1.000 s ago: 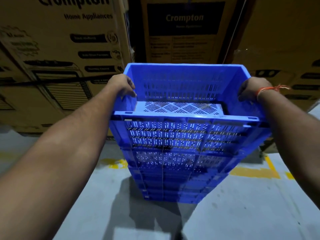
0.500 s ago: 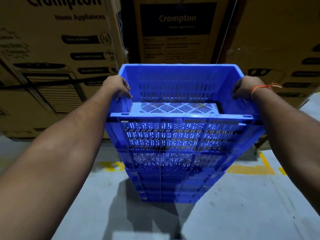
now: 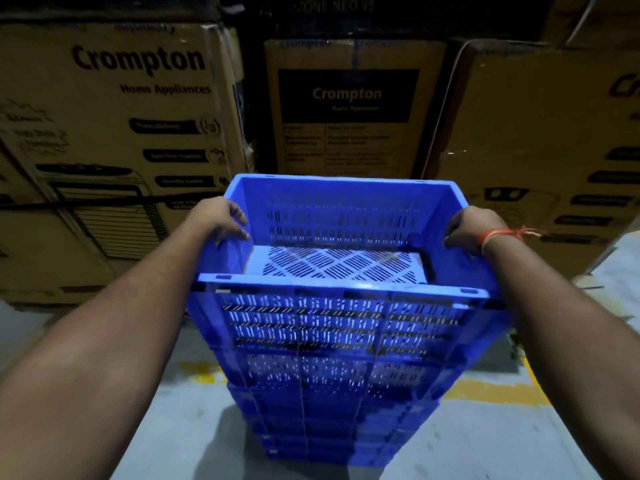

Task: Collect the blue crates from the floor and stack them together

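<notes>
The top blue crate [image 3: 341, 237] and both hands have dropped lower in view since the earlier frame. The left hand [image 3: 221, 218] and right hand [image 3: 472, 230] curl their fingers [image 3: 242, 233] over its side rims. Below the fingers, it sits on the stack of blue crates [image 3: 332, 410] on the floor [image 3: 519, 445], with cardboard boxes [image 3: 121, 133] beyond.

bare forearms, orange thread [image 3: 509, 233] on right wrist

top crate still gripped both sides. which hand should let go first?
Marginally left hand: it and right hand grip the top crate rim evenly.
</notes>
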A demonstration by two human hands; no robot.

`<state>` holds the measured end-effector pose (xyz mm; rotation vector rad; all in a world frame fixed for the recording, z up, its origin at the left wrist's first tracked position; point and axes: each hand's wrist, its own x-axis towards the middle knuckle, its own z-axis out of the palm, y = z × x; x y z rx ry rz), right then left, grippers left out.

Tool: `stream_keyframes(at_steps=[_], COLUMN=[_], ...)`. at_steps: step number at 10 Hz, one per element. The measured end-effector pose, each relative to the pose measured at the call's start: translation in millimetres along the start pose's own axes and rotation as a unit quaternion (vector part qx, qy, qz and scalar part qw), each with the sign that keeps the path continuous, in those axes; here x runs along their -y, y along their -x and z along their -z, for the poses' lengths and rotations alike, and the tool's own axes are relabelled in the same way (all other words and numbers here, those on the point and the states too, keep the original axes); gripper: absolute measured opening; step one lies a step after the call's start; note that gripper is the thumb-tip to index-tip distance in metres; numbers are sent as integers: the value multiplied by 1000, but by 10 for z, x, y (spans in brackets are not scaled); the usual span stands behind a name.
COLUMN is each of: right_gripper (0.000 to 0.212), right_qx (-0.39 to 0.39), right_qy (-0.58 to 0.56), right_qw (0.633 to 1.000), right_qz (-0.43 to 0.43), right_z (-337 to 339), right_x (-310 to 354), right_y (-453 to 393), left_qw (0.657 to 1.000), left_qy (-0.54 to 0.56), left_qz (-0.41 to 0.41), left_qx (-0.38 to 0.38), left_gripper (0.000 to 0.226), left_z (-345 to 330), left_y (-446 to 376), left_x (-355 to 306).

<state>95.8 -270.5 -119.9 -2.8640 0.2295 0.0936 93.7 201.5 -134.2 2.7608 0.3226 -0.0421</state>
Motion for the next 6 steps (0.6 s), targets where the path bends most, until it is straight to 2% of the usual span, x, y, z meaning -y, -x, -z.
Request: stream_keyframes(at_steps=[3,4,5,6], right_gripper=[22,26,44,56], right_qx=[-2,24,59,-24], right_qy=[-1,15,51,40], right_qw=[1000,1000,997,998], right_qz=[10,9,26,49], right_z=[1,10,193,703], right_x=[-13,-35,36,191], right_y=[4,-27,-90,-276], left_qw=[1000,998,988,981], left_qy=[-21,22,36,78], left_qz=[15,28,30,-43], left_qx=[-10,-51,-145,-172], left_gripper=[35,48,59,56], left_z=[5,10,177,585], left_y=[69,-2,-55,-156], left_x=[-29,-23,-215,-597])
